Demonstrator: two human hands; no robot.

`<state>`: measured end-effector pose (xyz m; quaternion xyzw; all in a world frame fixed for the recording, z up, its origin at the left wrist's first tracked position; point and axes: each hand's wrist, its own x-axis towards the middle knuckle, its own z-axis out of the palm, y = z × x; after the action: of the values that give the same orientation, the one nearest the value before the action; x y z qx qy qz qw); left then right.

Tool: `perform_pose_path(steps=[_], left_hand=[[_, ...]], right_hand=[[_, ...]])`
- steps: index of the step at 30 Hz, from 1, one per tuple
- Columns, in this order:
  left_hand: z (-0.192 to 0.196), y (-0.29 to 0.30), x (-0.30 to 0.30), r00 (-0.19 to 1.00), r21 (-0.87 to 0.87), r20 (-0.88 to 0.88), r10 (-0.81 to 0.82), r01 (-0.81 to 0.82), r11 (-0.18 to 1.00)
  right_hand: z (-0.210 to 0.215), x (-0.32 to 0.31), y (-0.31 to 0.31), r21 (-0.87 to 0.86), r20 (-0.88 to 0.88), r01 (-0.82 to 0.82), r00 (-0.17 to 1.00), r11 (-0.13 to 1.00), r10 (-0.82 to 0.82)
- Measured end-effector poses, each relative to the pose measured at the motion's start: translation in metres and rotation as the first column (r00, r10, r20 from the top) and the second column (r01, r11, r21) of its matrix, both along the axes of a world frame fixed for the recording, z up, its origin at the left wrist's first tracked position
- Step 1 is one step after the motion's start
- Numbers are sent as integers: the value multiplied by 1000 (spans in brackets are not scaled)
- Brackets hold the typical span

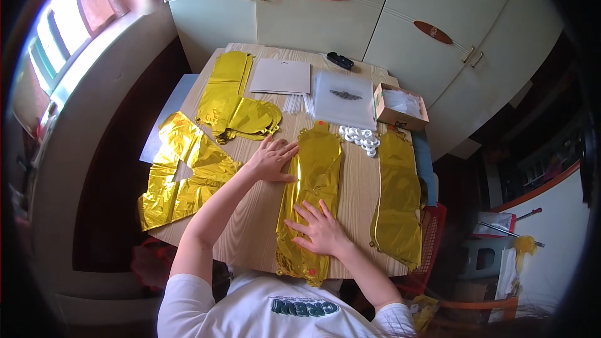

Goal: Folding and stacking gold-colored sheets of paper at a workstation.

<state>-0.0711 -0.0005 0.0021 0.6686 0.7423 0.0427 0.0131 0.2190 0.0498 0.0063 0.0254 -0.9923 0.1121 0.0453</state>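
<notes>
A flat gold foil balloon (318,175), uninflated, lies lengthwise in front of me, with a small red spot near each end. My left hand (273,159) lies at its upper left edge, fingers stretched out, partly on the foil and partly over the wood. Lower down, my right hand (320,230) rests flat on the foil with its fingers spread. Neither hand grips anything. To the left lies a crinkled gold foil balloon (169,178) with a triangular gap. An L-shaped stack of gold foil (225,91) is behind it, and more long gold foil (399,197) lies at the right.
On the wooden table (244,231), white rings (360,139) sit beyond the balloon. Further back are clear plastic bags (344,106), thin white sticks (298,105), pale card (280,76), a black object (340,59) and a box of white packets (410,112). Cabinets (319,19) stand behind.
</notes>
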Motion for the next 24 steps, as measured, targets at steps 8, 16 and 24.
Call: perform_pose_path(steps=[8,16,24], left_hand=[[4,-1,3,1000,-11,-4,-3,3,1000],[2,0,2,1000,-57,-18,5,-6,998],[0,-1,2,1000,-65,4,15,-15,998]], right_hand=[[17,-21,1,-40,-74,-63,995,997,60],[-14,-58,13,14,-41,-147,988,989,148],[1,-35,-4,30,104,-223,970,974,219]])
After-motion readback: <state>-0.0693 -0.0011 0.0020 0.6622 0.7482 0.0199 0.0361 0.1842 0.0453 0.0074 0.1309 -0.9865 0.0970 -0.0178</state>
